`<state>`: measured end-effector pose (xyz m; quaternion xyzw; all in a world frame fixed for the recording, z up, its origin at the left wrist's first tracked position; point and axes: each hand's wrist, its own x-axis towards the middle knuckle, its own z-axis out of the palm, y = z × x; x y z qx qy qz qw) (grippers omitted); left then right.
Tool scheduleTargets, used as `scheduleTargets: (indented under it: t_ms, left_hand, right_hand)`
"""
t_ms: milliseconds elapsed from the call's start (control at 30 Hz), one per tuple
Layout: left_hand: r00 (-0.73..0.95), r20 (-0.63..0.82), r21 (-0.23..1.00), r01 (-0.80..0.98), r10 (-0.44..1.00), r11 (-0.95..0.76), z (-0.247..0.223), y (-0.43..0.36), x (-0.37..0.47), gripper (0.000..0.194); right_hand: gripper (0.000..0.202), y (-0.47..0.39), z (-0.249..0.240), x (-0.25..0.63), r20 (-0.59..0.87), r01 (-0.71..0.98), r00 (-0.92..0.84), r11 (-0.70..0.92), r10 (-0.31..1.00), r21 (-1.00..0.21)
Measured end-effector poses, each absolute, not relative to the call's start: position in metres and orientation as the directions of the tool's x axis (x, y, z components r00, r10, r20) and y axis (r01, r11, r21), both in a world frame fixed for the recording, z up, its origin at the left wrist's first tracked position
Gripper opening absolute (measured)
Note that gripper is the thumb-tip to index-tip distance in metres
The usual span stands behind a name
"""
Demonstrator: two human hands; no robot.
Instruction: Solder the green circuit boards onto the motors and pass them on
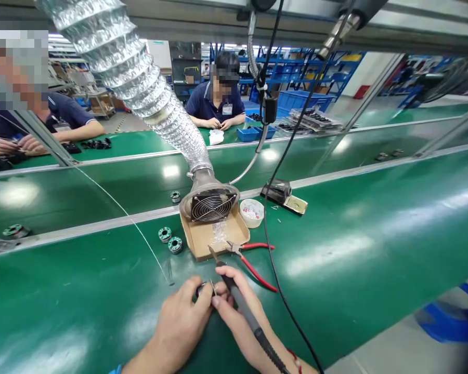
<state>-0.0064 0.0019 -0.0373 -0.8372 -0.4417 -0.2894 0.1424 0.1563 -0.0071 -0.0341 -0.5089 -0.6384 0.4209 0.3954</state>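
My left hand (pixel 181 317) is closed around a small dark round part (pixel 200 290), its fingers covering most of it. My right hand (pixel 242 317) holds a grey soldering iron (pixel 245 310), whose tip points up and left over the tray's front edge. The right fingertips also meet the left ones at the small part. Red-handled cutters (pixel 253 259) lie just beyond, their jaws at the cardboard tray (pixel 197 241). Left of the tray sit two green-topped coils (pixel 165 234) (pixel 175 245). A strand of solder wire (pixel 140 235) ends left of my hands.
A fan hood (pixel 214 205) on a foil duct (pixel 156 98) stands over the tray. Near it are a white tub (pixel 251 213) and an iron stand (pixel 284 196). A black cable (pixel 275 265) hangs at right. Two people sit across the line.
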Motion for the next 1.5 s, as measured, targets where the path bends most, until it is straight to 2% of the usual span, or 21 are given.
scheduleTargets:
  t_ms: [67, 133, 200, 267, 300, 433, 533, 633, 733, 833, 900, 1067, 1500]
  left_hand:
    - [0.369, 0.522, 0.236, 0.804, 0.769, -0.545, -0.04, 0.002, -0.007, 0.021]
    - [0.242, 0.354, 0.551, 0.727, 0.904, -0.41, -0.043, 0.007, -0.011, 0.026]
    - [0.113, 0.158, 0.835, 0.515, 0.981, -0.194, -0.046, 0.017, -0.015, 0.025]
    - [0.04, 0.021, 0.973, 0.228, 0.999, -0.03, -0.049, 0.027, -0.02, 0.021]
    - [0.033, -0.009, 0.985, 0.173, 0.999, 0.003, -0.05, 0.031, -0.021, 0.017]
    - [0.044, -0.121, 0.982, 0.153, 0.992, 0.113, -0.05, 0.034, -0.022, 0.016]
    - [0.093, -0.097, 0.973, 0.218, 0.991, 0.075, -0.042, 0.029, -0.018, 0.022]
    - [0.191, 0.096, 0.916, 0.368, 0.977, -0.162, -0.038, 0.024, -0.014, 0.03]
    - [0.243, 0.253, 0.824, 0.454, 0.936, -0.34, -0.041, 0.022, -0.013, 0.033]
    - [0.266, 0.309, 0.769, 0.495, 0.913, -0.405, -0.046, 0.022, -0.012, 0.033]
    - [0.276, 0.305, 0.751, 0.519, 0.912, -0.408, -0.047, 0.023, -0.012, 0.033]
    - [0.307, 0.305, 0.729, 0.534, 0.902, -0.428, -0.045, 0.023, -0.01, 0.034]
    - [0.361, 0.279, 0.697, 0.561, 0.89, -0.447, -0.047, 0.025, -0.002, 0.034]
  right_hand:
    - [0.036, 0.0, -0.034, 0.16, 0.285, 0.544, -0.233, 0.367, 0.93, -0.754]
    - [0.035, 0.011, -0.034, 0.166, 0.397, 0.672, -0.311, 0.495, 0.864, -0.551]
    - [0.031, 0.02, -0.032, 0.17, 0.407, 0.709, -0.371, 0.537, 0.835, -0.456]
    - [0.028, 0.024, -0.029, 0.173, 0.384, 0.727, -0.441, 0.574, 0.811, -0.378]
    - [0.028, 0.025, -0.028, 0.174, 0.364, 0.726, -0.473, 0.59, 0.802, -0.355]
    - [0.028, 0.025, -0.023, 0.182, 0.298, 0.706, -0.534, 0.611, 0.791, -0.357]
    - [0.033, 0.022, -0.021, 0.194, 0.334, 0.69, -0.501, 0.601, 0.798, -0.402]
    - [0.033, 0.011, -0.022, 0.208, 0.425, 0.629, -0.306, 0.516, 0.852, -0.582]
    - [0.026, -0.004, -0.028, 0.218, 0.337, 0.484, -0.044, 0.316, 0.94, -0.816]
    - [0.016, -0.016, -0.033, 0.22, 0.242, 0.306, 0.081, 0.207, 0.967, -0.929]
    - [0.014, -0.02, -0.034, 0.218, 0.215, 0.241, 0.107, 0.185, 0.971, -0.953]
    - [0.014, -0.019, -0.032, 0.213, 0.166, 0.207, 0.116, 0.14, 0.979, -0.968]
    - [0.014, -0.021, -0.03, 0.215, 0.206, 0.296, 0.145, 0.157, 0.968, -0.942]
